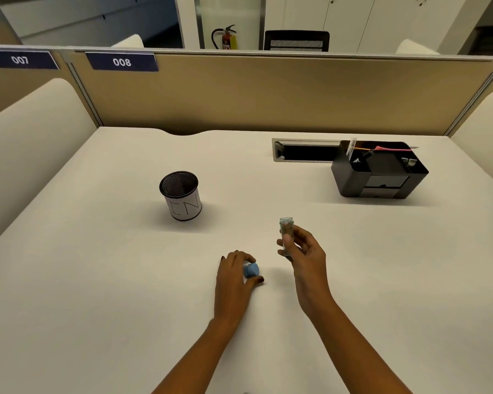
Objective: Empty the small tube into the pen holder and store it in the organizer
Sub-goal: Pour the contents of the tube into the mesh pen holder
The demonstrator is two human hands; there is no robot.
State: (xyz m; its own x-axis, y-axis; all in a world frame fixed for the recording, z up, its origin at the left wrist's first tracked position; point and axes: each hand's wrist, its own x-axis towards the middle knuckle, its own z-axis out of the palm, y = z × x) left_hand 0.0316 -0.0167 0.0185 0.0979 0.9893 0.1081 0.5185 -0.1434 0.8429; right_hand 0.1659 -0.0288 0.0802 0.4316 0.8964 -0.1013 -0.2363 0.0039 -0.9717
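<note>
My right hand (305,253) holds a small clear tube (286,227) upright above the desk; the tube's top is uncapped and something dark brown fills it. My left hand (235,270) rests on the desk with its fingers around a blue cap (251,270). The pen holder (180,195), a black mesh cup wrapped in white paper with writing, stands to the far left of both hands. The black desk organizer (379,170) sits at the far right with pens in its compartments.
A cable slot (305,150) is recessed in the white desk (97,280) beside the organizer. A tan partition (268,92) closes the desk's far edge. Padded side panels flank the desk left and right.
</note>
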